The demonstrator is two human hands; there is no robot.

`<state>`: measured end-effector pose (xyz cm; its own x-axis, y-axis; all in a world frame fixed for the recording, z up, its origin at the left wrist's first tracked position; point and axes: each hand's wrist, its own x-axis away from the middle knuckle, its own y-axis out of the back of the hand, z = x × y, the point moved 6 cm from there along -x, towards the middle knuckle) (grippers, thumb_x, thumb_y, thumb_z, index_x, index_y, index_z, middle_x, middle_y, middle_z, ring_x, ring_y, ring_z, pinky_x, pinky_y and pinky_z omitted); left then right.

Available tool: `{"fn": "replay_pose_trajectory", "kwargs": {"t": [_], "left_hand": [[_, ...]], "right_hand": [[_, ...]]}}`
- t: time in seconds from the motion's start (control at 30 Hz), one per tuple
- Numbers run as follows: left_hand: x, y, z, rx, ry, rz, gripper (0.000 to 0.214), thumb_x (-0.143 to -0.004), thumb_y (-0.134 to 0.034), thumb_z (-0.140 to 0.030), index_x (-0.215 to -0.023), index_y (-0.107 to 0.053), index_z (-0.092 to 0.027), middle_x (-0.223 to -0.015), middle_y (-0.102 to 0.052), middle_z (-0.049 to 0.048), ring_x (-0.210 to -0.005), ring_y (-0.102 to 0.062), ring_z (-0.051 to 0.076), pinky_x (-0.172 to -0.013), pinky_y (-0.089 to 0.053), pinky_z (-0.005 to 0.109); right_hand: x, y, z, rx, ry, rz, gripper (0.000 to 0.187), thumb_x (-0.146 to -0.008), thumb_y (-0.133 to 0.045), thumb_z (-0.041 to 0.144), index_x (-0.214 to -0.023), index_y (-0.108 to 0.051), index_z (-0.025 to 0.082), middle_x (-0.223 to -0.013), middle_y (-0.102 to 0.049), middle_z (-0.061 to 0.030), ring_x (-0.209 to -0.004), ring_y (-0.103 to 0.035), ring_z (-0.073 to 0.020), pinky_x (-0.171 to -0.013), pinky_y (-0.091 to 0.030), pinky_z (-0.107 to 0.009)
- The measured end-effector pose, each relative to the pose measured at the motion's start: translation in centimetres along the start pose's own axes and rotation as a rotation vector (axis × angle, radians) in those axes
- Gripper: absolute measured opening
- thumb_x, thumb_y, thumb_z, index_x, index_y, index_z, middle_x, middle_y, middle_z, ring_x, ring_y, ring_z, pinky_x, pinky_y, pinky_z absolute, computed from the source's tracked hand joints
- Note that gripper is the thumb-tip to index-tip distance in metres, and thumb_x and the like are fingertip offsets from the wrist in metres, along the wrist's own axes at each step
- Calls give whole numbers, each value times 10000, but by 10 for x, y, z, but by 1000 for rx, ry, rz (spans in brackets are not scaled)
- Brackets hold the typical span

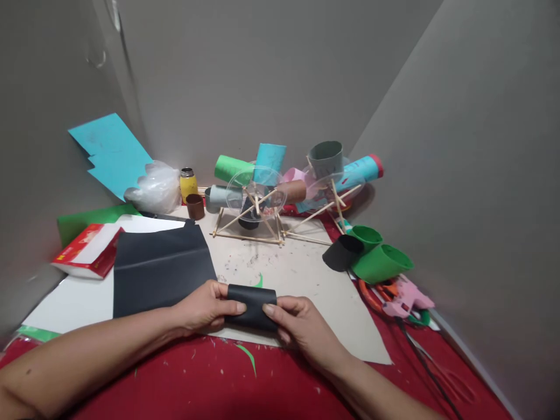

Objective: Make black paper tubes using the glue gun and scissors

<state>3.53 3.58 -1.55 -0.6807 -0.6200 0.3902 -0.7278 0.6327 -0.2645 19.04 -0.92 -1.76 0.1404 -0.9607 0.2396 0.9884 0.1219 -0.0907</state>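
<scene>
– What is seen left of the beige board [315, 309]?

– A red box [90, 248] is seen well to its left. Nearer, the board's left side is overlapped by a black sheet [161, 262].

– And the hands, how are they placed?

– Over the board's near edge, the left end of a curled black paper [251, 309] is pinched by the left hand [201, 306], with the thumb laid on the front face and the fingers tucked behind.

– What is found behind that?

– On the board's far part, a stick frame [249, 238] with a wheel of paper tubes is stood.

– Is the right end of the black paper held too?

– It is pinched by the right hand [301, 326], thumb in front, also above the board's near edge.

– And farther right?

– A black tube [343, 254] is set at the board's right edge; beyond the board, a pink glue gun [409, 298] is seen.
</scene>
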Motion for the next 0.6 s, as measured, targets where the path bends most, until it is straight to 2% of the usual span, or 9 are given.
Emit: {"fn": "replay_pose_trajectory", "kwargs": {"t": [0.1, 0.2, 0.33, 0.6], "left_hand": [[2, -4, -6, 47, -61, -31, 392, -550, -839, -413, -750, -698, -106, -550, -570, -20, -527, -454, 88, -510, -295, 212], [3, -8, -11, 88, -102, -47, 357, -537, -849, -376, -678, -677, -98, -533, -550, -28, -536, -439, 80, -530, -300, 208], [4, -8, -12, 71, -104, -64, 356, -562, -834, -378, -566, -596, -114, -432, -436, -70, -444, -315, 45, -472, -210, 208], [5, -6, -7, -35, -102, -69, 438, -587, -804, -484, -571, -532, -141, -368, -335, -103, -368, -180, 24, -424, -86, 230]], "right_hand": [[-1, 0, -1, -14, -8, 11, 465, -758, -688, 543, -551, -501, 171, -379, -406, 75, -358, -264, -52, -391, -172, -210], [-3, 1, -1, -17, 3, -2, 477, -761, -682, 549, -541, -483, 175, -374, -412, 74, -352, -272, -51, -389, -173, -210], [-3, 1, 2, -4, 30, -19, 493, -752, -685, 557, -527, -471, 175, -376, -382, 84, -362, -253, -48, -401, -170, -213], [-4, 0, 1, -6, 36, -7, 469, -738, -704, 542, -548, -494, 168, -376, -375, 88, -364, -220, -44, -403, -118, -217]]}}
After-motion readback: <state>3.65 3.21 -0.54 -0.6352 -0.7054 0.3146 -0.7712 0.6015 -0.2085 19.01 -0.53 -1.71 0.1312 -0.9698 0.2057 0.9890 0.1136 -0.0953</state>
